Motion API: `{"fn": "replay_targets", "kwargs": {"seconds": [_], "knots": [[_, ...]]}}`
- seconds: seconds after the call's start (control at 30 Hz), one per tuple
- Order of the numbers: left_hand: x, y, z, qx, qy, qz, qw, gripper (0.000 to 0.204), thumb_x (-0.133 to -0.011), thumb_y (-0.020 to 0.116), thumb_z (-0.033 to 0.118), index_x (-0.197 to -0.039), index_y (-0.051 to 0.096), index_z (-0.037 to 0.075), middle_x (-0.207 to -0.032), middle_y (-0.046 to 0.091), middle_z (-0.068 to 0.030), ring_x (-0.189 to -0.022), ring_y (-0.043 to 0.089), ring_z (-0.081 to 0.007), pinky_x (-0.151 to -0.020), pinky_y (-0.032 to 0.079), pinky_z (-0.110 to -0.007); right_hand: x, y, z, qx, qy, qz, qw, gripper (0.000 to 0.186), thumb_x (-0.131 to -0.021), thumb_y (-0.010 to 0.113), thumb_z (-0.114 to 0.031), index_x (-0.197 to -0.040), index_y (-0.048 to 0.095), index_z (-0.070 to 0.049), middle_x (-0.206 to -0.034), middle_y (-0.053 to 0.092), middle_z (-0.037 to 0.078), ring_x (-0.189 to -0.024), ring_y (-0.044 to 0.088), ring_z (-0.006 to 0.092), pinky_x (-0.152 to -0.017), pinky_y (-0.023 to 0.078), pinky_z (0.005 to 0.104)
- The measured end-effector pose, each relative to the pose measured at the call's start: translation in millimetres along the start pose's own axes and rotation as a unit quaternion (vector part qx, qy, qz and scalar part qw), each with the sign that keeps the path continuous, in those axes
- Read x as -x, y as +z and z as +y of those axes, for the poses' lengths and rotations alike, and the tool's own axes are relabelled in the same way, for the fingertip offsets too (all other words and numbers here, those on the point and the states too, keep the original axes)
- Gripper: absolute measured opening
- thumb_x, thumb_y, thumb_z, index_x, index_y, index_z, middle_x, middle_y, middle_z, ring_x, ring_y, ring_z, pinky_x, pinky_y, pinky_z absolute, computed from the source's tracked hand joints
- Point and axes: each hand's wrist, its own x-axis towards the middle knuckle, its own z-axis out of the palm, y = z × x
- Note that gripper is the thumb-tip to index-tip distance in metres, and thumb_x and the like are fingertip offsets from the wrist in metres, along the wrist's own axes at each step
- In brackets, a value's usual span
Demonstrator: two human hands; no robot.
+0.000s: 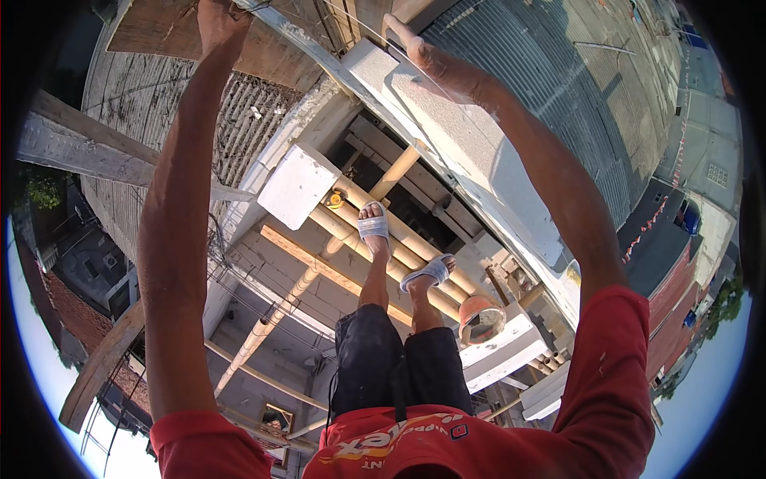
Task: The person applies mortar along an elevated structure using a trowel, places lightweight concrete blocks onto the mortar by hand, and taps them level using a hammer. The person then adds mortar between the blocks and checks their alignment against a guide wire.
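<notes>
My right hand [447,70] is raised at the upper middle, against a pale wall face [471,152] with a rough, plaster-like surface. Its fingers are closed round what looks like a plastering trowel [439,86], seen almost edge-on and partly hidden by the hand. My left hand [222,24] reaches to the top edge of the picture, beside a long pale beam [299,41] and a brown wooden board [159,33]. The frame cuts off its fingers, so their grip does not show.
I stand in sandals on several bamboo poles [411,257] above a deep drop. An orange bucket [482,318] sits right of my feet. Left of them are a white block [299,185] and a small yellow object [335,199]. A corrugated roof [550,72] lies beyond the wall.
</notes>
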Motion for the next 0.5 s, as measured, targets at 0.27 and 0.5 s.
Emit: {"fn": "replay_targets", "kwargs": {"seconds": [0.27,0.5], "knots": [[-11,-10,17,0.023,0.005,-0.063,0.998,0.065,-0.083,0.065,-0.006,-0.144,0.047,0.009,-0.136,0.056,-0.0053,-0.125,0.056,-0.0194,-0.103,0.046,-0.036,-1,5,0,-0.032,0.008,0.02,0.999,0.141,-0.068,0.053,-0.094,-0.161,-0.016,-0.015,-0.164,0.016,0.024,-0.156,0.008,0.039,-0.124,0.008,0.0537],[-20,3,31,-0.002,-0.057,0.074,0.996,0.018,-0.106,0.045,0.018,-0.117,0.057,0.011,-0.094,0.058,0.001,-0.085,0.057,-0.009,-0.069,0.045,-0.023,-9,10,-10,-0.064,-0.03,-0.001,0.998,0.147,-0.069,0.061,-0.09,-0.16,-0.016,-0.004,-0.111,0.034,-0.001,-0.116,0.034,0.0177,-0.112,0.021,0.0401]]}}
